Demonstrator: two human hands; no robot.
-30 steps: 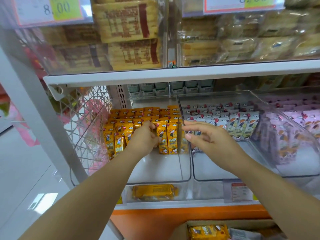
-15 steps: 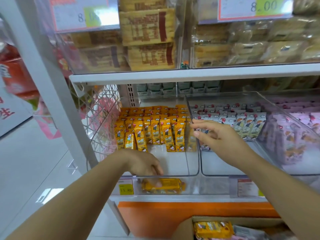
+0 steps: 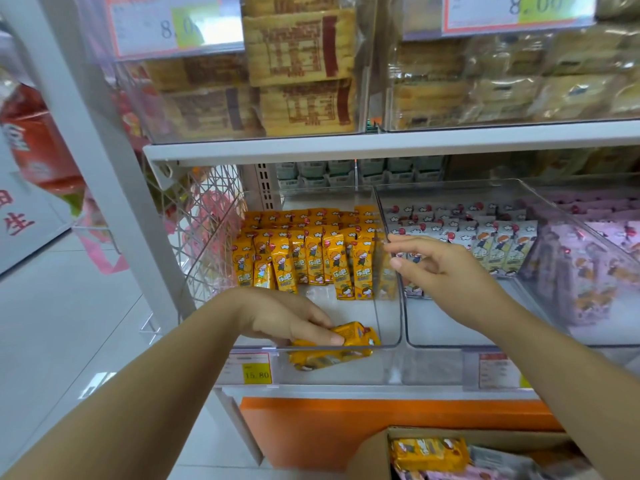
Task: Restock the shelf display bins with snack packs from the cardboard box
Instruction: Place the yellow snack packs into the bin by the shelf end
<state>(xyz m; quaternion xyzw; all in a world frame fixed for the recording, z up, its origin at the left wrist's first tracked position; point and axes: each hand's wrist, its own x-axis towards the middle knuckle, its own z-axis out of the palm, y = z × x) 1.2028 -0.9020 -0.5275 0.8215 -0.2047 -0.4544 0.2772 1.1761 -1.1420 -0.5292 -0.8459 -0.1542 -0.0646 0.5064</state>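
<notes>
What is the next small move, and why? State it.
Probably lift the yellow snack pack and stand it against the upright yellow row: the left hand grips it lying flat at the front of the clear bin, apart from that row.

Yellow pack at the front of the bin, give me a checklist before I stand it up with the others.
1. Left hand grips the yellow pack: ok.
2. Pack lifted above the bin rim: not ok, it lies low behind the front wall.
3. Bare floor in front of the standing row: ok.
4. Right hand free and open: ok.
5. More stock in the cardboard box: ok, a spare pack shows.
</notes>
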